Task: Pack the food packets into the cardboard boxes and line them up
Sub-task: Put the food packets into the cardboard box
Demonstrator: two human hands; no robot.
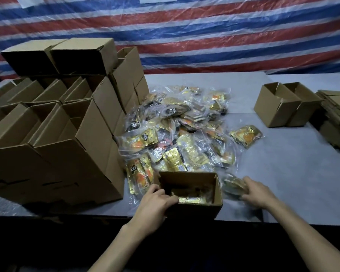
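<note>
At the table's near edge sits a small open cardboard box (192, 195), gold packets (188, 199) lying inside. Left hand (155, 203) grips the box's near-left corner, fingers curled over the rim into the opening. Right hand (257, 193), just right of the box, closes on a blurred clear-wrapped packet (233, 186). Print on the packets too small to read. Behind the box: loose heap of gold-and-orange packets (177, 134) on grey table (283, 173). Left of the box, stacked open cartons (57, 134). Far right of it, two empty boxes (285, 107), beside flattened cardboard (336, 118). Striped tarp (204, 36) behind.
</note>
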